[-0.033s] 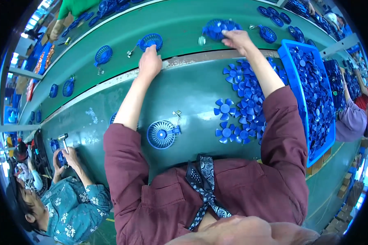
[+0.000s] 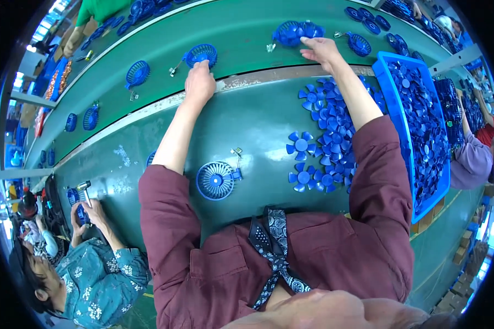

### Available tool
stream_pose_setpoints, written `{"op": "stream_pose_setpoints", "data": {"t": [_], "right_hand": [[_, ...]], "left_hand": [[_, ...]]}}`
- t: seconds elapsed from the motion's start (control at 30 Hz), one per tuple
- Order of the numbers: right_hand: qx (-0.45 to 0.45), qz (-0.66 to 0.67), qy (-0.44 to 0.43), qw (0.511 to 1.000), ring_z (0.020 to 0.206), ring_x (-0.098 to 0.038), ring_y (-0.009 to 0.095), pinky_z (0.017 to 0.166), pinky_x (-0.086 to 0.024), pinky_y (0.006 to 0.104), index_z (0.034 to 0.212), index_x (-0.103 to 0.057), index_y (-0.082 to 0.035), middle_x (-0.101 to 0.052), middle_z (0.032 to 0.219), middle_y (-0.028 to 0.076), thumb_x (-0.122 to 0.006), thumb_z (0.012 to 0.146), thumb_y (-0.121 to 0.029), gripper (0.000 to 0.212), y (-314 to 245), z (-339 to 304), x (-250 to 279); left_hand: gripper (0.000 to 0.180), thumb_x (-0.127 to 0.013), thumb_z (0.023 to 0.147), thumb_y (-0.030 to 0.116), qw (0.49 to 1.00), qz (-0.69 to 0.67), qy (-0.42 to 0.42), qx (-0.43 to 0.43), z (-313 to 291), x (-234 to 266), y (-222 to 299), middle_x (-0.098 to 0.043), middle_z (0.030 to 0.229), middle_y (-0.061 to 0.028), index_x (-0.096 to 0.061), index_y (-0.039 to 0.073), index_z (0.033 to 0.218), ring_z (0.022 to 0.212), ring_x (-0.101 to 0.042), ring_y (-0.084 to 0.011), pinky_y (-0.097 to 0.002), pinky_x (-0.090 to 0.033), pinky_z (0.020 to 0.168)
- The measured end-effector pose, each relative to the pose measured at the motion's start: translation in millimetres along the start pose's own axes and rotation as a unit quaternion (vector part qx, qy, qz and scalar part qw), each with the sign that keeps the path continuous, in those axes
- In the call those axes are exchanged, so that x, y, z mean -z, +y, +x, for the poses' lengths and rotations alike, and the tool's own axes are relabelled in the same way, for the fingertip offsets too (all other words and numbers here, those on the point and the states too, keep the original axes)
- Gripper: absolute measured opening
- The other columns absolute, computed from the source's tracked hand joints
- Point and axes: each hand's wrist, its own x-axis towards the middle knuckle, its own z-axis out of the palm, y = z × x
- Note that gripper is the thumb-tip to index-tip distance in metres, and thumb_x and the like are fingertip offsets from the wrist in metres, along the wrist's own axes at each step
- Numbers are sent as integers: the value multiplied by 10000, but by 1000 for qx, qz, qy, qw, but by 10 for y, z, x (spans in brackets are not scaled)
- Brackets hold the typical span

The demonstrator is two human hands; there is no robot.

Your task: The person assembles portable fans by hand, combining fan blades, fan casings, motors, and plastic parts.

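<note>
On the green conveyor belt (image 2: 239,41), the left hand (image 2: 201,82) has its fingers curled at the near edge of a round, ribbed blue plastic fan housing (image 2: 201,52); fingertips partly hidden, so I cannot tell how firm the grip is; a small metal part on a wire (image 2: 173,72) trails toward the lower left, and the ring lies slightly tilted.

Nearer the body, a similar blue ribbed housing (image 2: 216,181) lies flat on the table; its round face has no clear long axis, but its hinge-like tab points right.

Farther right, the right hand (image 2: 320,52) is loosely open, fingertips at or just beside overlapping blue plastic housings (image 2: 288,34), their long axis running left to right; contact is unclear.

Each housing is probably light, stiff, and smooth, with fragile ribs; best held by the outer rim, clear of the wire.
</note>
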Motion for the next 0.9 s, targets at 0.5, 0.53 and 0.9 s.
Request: {"op": "stream_pose_setpoints", "data": {"t": [0.5,0.53,0.9], "right_hand": [[413,-649,-77,635,829,-592,353,670,-524,429,855,-613,-6,-605,831,173,-545,771,-47,115,358,-1543,-210],[417,-647,-78,634,829,-592,353,670,-524,429,855,-613,-6,-605,831,173,-545,771,-47,115,316,-1569,-263],[347,-460,-119,808,888,-658,367,757,-531,397,1026,-636,18,-670,956,211,-556,819,-42,230,257,-1649,-319]], "left_hand": [[159,-527,833,-3,993,-87,-79,-24,-1070,884,-40,-622,958,-158,-608,41,963,923,-594,-342,-425,-479,814],[166,-561,870,78,993,-108,-42,21,-1111,879,-24,-636,996,-163,-605,34,1023,904,-618,-352,-433,-492,792],[267,-555,900,222,991,-15,-83,108,-924,499,-42,-659,930,-249,-613,11,1054,922,-636,-401,-489,-489,807]]}}
